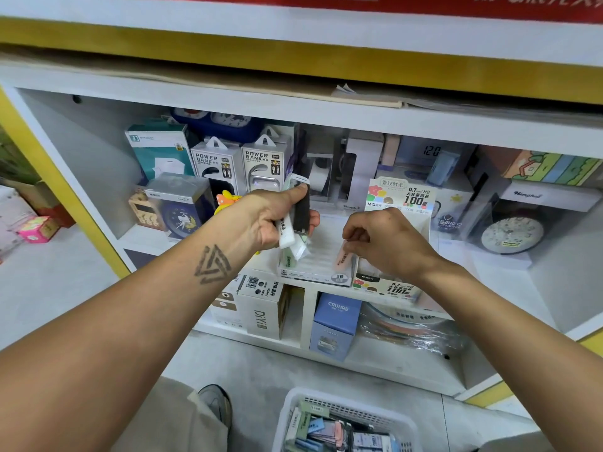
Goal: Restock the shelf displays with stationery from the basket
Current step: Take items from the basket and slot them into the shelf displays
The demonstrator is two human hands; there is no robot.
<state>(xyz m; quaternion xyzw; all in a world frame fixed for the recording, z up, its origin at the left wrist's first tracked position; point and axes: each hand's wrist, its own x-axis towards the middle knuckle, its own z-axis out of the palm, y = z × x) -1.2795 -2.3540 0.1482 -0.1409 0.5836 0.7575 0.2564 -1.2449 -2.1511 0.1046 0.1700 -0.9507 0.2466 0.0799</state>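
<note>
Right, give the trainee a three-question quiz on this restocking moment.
1. True or false: the left hand grips a bundle of small packs.
2. What does the right hand pinch? A) a pink pack B) a clock C) a power bank
3. Where is the basket: on the shelf or on the floor?

Key: 1 true; 2 A; 3 on the floor.

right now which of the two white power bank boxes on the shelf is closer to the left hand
The right-hand white power bank box, directly behind the left hand; the other white power bank box stands farther left, beside it.
</note>
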